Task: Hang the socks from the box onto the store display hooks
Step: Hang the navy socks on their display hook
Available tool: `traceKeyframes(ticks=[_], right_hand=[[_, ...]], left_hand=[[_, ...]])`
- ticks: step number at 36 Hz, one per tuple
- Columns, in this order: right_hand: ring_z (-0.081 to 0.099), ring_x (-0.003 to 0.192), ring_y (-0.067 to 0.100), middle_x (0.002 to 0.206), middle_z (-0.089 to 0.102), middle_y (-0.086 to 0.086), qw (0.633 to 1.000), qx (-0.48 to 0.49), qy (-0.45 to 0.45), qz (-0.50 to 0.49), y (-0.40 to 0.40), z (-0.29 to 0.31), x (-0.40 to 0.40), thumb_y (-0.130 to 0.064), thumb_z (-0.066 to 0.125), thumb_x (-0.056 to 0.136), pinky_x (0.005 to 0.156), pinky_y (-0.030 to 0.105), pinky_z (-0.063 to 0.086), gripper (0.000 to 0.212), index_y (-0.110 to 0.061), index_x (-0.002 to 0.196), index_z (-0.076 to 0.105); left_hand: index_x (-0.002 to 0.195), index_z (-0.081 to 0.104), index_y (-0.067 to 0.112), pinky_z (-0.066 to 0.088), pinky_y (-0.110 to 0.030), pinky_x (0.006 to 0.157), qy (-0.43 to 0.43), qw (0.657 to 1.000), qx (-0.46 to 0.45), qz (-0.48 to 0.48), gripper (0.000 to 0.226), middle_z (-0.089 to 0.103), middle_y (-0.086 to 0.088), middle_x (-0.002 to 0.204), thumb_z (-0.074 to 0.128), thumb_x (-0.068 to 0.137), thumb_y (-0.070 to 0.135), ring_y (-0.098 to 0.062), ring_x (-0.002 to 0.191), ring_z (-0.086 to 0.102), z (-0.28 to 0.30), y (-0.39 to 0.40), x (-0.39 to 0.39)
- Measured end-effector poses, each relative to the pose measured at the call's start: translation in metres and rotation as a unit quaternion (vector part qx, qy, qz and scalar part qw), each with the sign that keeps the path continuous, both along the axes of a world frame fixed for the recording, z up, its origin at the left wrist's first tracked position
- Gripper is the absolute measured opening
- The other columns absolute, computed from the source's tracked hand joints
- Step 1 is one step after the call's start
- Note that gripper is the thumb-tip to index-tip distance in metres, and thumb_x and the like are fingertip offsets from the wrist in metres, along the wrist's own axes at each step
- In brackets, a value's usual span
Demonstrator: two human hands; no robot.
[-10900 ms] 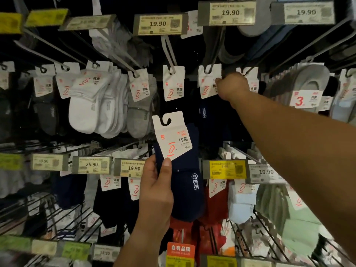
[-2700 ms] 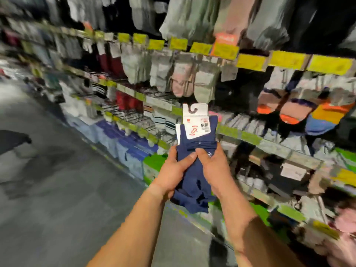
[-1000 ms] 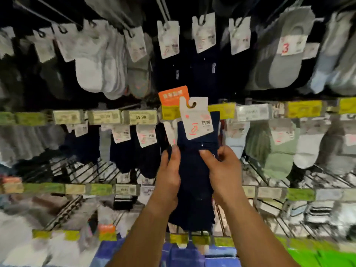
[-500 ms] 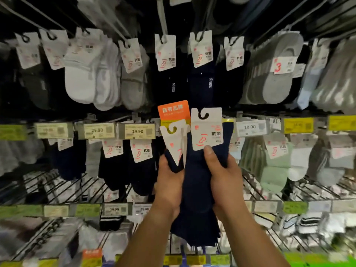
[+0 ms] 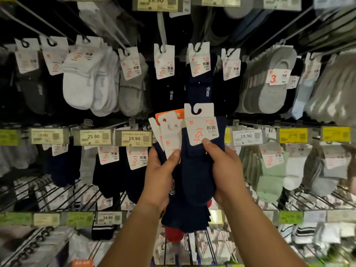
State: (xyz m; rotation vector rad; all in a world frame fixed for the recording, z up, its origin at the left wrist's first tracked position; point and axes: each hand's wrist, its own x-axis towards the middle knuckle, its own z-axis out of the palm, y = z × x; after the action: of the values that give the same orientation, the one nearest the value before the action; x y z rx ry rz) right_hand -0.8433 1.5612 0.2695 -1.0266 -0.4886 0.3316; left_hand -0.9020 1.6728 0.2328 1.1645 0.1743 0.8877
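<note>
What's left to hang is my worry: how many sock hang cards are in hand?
3: a sliver card and a fuller card in the left hand, a front card in the right hand. Others may hide behind.

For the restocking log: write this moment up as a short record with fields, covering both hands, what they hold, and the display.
left hand: left hand grips a fanned bunch of navy socks, thumb on a card
right hand: right hand holds one navy sock pair, thumb on its white header card
card hook slot: not on any peg
hanging above: dark socks on pegs
price tag beside the hands: 19.90
</note>
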Motion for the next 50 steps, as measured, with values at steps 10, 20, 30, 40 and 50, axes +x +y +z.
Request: traceKeyframes(ticks=[10, 20, 30, 40, 50], right_hand=[[0.074, 0.091, 0.025, 0.100, 0.077, 0.006, 0.997, 0.060, -0.048, -0.003, 0.020, 0.088, 0.036, -0.018, 0.063, 0.094, 0.079, 0.041, 0.060, 0.020, -0.011, 0.111, 0.071], [0.073, 0.093, 0.030, 0.101, 0.076, 0.010, 0.988, 0.111, -0.108, 0.002, 0.037, 0.167, 0.071, -0.021, 0.064, 0.093, 0.087, 0.053, 0.058, 0.018, -0.012, 0.107, 0.070], [0.075, 0.085, 0.027, 0.094, 0.077, 0.008, 0.995, 0.053, -0.087, -0.011, 0.045, 0.170, 0.096, -0.018, 0.063, 0.091, 0.076, 0.042, 0.061, 0.016, -0.012, 0.105, 0.068], [0.070, 0.099, 0.032, 0.119, 0.067, 0.015, 0.985, -0.109, -0.104, -0.083, 0.096, 0.182, 0.153, -0.016, 0.064, 0.086, 0.072, 0.037, 0.060, 0.052, -0.010, 0.136, 0.053], [0.055, 0.115, 0.026, 0.130, 0.055, 0.006, 0.933, -0.232, -0.205, -0.183, 0.102, 0.172, 0.162, -0.047, 0.058, 0.087, 0.099, 0.041, 0.050, 0.071, -0.009, 0.146, 0.041]], left_hand=[[0.125, 0.060, 0.029, 0.055, -0.053, 0.098, 0.007, 1.000, -0.013, 0.013, 0.033, 0.074, 0.000, 0.118, 0.066, 0.096, 0.013, -0.025, 0.111, 0.070, 0.008, 0.009, 0.005], [0.125, 0.058, 0.025, 0.060, -0.043, 0.086, -0.006, 1.000, -0.017, 0.013, 0.033, 0.075, 0.000, 0.116, 0.064, 0.096, 0.012, -0.023, 0.108, 0.072, 0.017, 0.017, 0.006], [0.122, 0.060, 0.025, 0.058, -0.048, 0.093, 0.002, 0.999, -0.008, 0.031, 0.029, 0.076, 0.001, 0.112, 0.064, 0.096, 0.011, -0.022, 0.107, 0.072, 0.018, 0.018, 0.009], [0.122, 0.060, 0.024, 0.058, -0.044, 0.090, 0.008, 0.999, -0.004, 0.049, 0.033, 0.076, 0.002, 0.112, 0.065, 0.094, 0.008, -0.022, 0.107, 0.072, 0.019, 0.019, 0.007], [0.122, 0.060, 0.023, 0.059, -0.038, 0.085, 0.010, 0.999, -0.011, 0.049, 0.034, 0.077, 0.000, 0.111, 0.065, 0.094, 0.005, -0.020, 0.103, 0.073, 0.018, 0.015, -0.003]])
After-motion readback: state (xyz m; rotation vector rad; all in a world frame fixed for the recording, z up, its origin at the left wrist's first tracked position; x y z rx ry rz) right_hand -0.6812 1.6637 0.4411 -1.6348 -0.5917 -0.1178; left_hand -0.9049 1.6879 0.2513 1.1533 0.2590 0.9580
